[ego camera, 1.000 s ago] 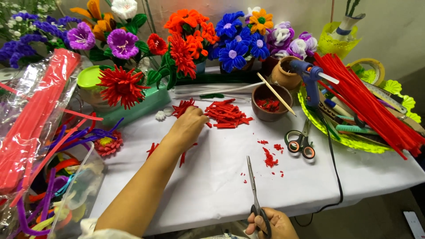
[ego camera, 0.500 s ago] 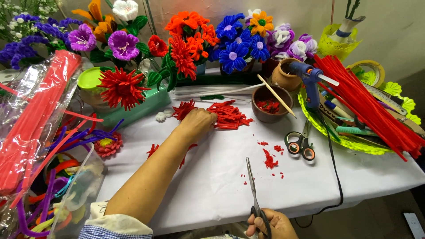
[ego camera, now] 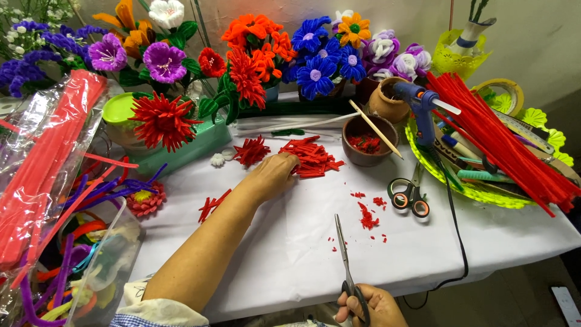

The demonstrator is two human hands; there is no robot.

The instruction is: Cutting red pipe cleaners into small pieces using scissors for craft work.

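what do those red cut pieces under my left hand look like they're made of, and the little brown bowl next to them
The red cut pieces under the left hand look like fuzzy pipe cleaner: matte, bristly edges, same red as the long stems on the tray. The brown bowl looks like unglazed clay or possibly wood: dull, earthy, thick-rimmed, no shine. The scissors in the right hand have bare grey metal blades.

A white paper-covered table (ego camera: 290, 242) carries a heap of short red pipe-cleaner pieces (ego camera: 311, 158), a brown clay bowl (ego camera: 366, 142), black-and-orange-handled scissors (ego camera: 410, 197) and a blue glue gun (ego camera: 420, 106).
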